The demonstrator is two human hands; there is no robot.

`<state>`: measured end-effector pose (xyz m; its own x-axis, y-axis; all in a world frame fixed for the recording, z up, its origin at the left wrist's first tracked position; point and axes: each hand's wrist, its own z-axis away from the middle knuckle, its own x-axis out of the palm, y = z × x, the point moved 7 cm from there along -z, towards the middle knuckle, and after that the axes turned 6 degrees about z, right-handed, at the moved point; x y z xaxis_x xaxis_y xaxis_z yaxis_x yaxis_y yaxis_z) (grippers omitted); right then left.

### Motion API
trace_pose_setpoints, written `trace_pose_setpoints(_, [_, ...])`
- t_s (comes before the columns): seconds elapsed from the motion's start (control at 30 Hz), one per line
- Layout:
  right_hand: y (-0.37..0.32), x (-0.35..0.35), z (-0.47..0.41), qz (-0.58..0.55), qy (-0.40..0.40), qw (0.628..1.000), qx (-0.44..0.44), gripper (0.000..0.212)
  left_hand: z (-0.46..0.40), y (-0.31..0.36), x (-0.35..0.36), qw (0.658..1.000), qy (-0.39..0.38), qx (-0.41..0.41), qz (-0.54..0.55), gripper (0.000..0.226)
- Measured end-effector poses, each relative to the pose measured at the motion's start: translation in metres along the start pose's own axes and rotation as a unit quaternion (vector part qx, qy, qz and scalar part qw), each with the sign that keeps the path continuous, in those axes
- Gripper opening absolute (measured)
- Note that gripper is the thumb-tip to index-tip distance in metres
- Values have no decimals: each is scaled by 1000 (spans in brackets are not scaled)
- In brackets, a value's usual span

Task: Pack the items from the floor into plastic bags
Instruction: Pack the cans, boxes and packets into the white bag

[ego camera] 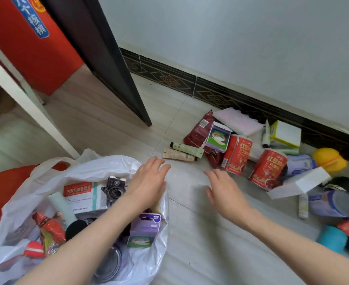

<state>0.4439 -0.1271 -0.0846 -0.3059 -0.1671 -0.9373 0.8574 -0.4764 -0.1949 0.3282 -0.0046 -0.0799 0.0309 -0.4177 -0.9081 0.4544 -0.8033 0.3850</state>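
Head view: left hand [149,177] and right hand [224,189], each grip apart and empty, hover beside the white plastic bag [83,173]; best grab the two red cans [236,154] next.

Bag [147,262] left w/ boxes inside; cans [236,154] right nr wall.

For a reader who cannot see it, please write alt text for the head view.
Two open hands, left and right, reach over a tiled floor toward cans, tubes and boxes piled by the wall. A white bag at left already holds items.
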Motion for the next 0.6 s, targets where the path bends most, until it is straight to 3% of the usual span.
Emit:
trace_pose_setpoints(0.1, [-6,2,-42,56,-27,997,-46,49,-42,-9,16,999,-35,-8,-22,53])
trace_pose_setpoints(0.23, [-9,-2,-100,36,1,998,-46,56,-75,-25,34,997,-70,-36,3,57])
trace_pose_setpoints(0.33, [-7,11,-120,52,-26,998,-21,54,-83,-32,48,996,-79,-45,13,53])
trace_pose_setpoints(0.6, [-8,23,-119,83,-34,995,42,32,-100,-32,50,995,-10,-83,-62,32])
